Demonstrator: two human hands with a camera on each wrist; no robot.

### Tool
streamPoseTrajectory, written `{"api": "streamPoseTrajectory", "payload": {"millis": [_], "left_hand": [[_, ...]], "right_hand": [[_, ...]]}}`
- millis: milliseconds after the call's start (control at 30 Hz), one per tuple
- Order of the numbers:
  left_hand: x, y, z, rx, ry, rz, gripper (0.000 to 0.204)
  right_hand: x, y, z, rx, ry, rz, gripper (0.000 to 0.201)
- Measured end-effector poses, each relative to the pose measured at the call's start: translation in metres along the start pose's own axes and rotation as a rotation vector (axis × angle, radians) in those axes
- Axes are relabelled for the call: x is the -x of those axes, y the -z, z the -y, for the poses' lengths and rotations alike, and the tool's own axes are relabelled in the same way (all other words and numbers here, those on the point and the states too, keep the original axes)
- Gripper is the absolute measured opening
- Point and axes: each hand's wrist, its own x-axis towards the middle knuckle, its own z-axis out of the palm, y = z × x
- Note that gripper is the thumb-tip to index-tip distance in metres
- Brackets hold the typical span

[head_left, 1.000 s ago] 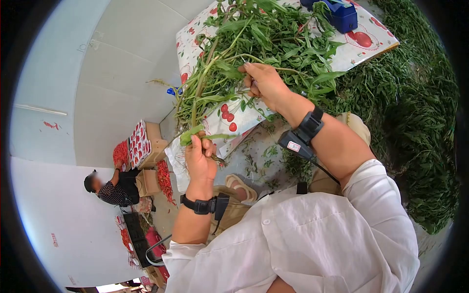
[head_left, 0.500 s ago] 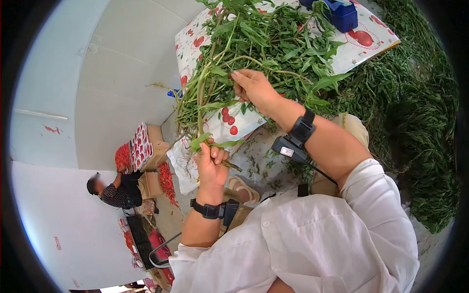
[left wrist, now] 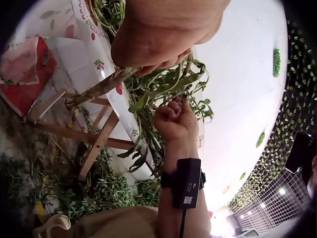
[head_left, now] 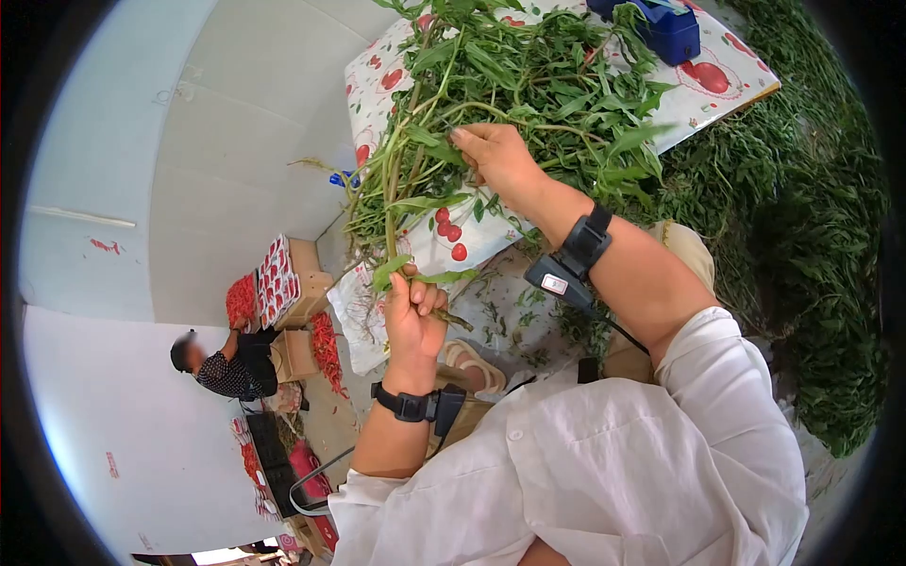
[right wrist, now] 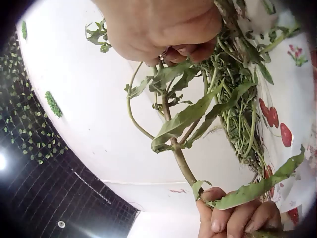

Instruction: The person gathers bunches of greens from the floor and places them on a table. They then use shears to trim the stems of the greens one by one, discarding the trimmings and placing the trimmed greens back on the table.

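Note:
My left hand [head_left: 415, 316] grips the lower end of a thick green stem [head_left: 392, 222], whose cut brownish end sticks out below the fist; the left wrist view shows that stem end [left wrist: 96, 91] beside the hand [left wrist: 168, 29]. Farther up, my right hand [head_left: 505, 165] has its fingers curled at the plant, thumb and forefinger pinching at a side shoot; the exact grip spot is partly hidden. In the right wrist view long leaves [right wrist: 185, 116] hang from the stem between both hands. A heap of leafy stalks [head_left: 547, 94] lies behind them on the table.
The cherry-patterned tabletop [head_left: 698, 113] holds a blue box [head_left: 665, 33] at its back right. Piled greenery [head_left: 812, 245] covers the floor to the right. At the left, a seated person [head_left: 226, 368] is beside cardboard boxes [head_left: 307, 283] and red peppers [head_left: 326, 349].
Compared with a second ago, my right hand has moved left toward the main stem, and my left hand has shifted slightly right with the stalk, still gripping it. The stalk stands more upright.

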Motion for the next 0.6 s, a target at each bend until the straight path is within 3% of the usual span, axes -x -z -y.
{"api": "streamPoseTrajectory", "payload": {"millis": [100, 233, 333, 600], "left_hand": [[-0.006, 0.0, -0.002, 0.041, -0.001, 0.028, 0.025], [-0.011, -0.005, -0.009, 0.095, -0.005, -0.007, 0.024], [-0.015, 0.0, -0.018, 0.128, -0.031, 0.007, 0.024], [-0.015, 0.008, -0.034, 0.031, -0.127, 0.007, 0.024]], "right_hand": [[-0.014, 0.008, 0.006, 0.054, 0.006, -0.032, 0.027], [-0.019, 0.023, 0.015, -0.054, -0.181, 0.008, 0.028], [-0.013, 0.029, 0.024, 0.025, -0.207, 0.014, 0.029], [0.015, 0.019, 0.03, 0.0, -0.093, 0.126, 0.031]]}}
